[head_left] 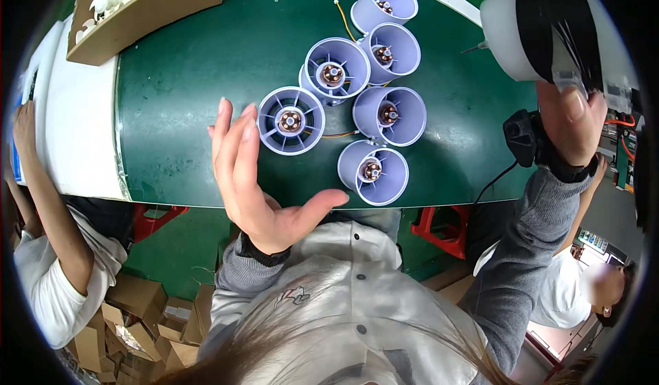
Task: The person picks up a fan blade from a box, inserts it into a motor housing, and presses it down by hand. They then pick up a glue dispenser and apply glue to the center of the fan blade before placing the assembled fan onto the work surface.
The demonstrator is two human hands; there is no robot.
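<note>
Several lilac cylindrical fan housings stand on the green table, each with spokes and a copper-wound motor core in the middle. My left hand [257, 186] is open, its fingers stretched out beside the leftmost housing [261, 134]; I cannot tell if the fingertips touch it. At the upper right my right hand [573, 120] is closed around a large white squeeze bottle [500, 35] wrapped in black tape. The bottle lies tilted in the air, its thin needle tip [473, 48] pointing left toward the housings. Part of the right hand's fingers is hidden behind the bottle.
A cardboard box [147, 17] of white plastic parts sits at the far left. Yellow wires [344, 18] run between housings on the green table [206, 62]. A small black camera [519, 138] hangs at my right wrist. People sit on both sides; cartons [137, 292] lie below left.
</note>
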